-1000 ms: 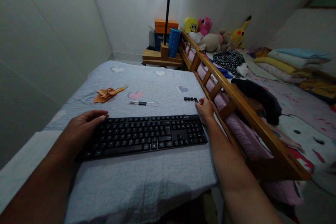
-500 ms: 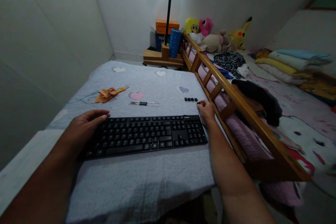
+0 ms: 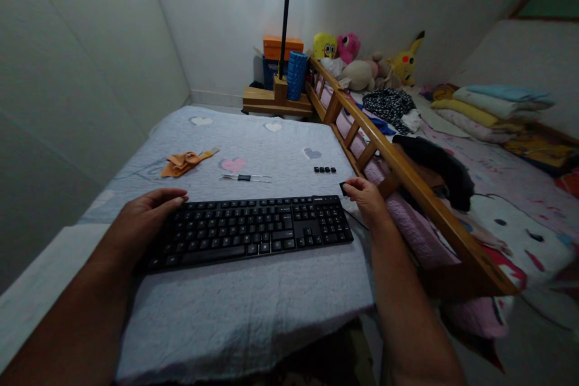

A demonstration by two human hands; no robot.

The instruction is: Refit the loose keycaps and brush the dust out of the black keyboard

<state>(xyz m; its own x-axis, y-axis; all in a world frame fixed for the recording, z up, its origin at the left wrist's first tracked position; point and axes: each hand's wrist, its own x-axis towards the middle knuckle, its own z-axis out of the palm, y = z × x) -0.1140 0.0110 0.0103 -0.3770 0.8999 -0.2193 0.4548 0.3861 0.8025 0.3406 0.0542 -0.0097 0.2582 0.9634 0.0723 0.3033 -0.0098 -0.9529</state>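
Observation:
A black keyboard [image 3: 253, 230] lies across the cloth in front of me. My left hand [image 3: 151, 211] grips its far left corner, thumb over the top, fingers along the back edge; the left end is partly hidden under it. Past the keyboard's right end, my right hand [image 3: 365, 198] pinches a small black keycap [image 3: 343, 189] between thumb and fingertips, raised off the cloth. Several more black keycaps [image 3: 324, 169] sit in a short row beyond the keyboard. A wire keycap puller [image 3: 245, 178] with a black middle lies behind the keyboard.
An orange cloth [image 3: 181, 163] and a brush [image 3: 210, 152] lie at the back left. A wooden bed rail [image 3: 380, 140] runs close along my right side. The keyboard cable [image 3: 356, 218] trails near my right wrist. A lamp pole [image 3: 285, 18] stands at the back.
My right hand has lifted the keycap from near the row's right end and drawn it back toward me. My left hand stays on the keyboard. The view has shifted slightly.

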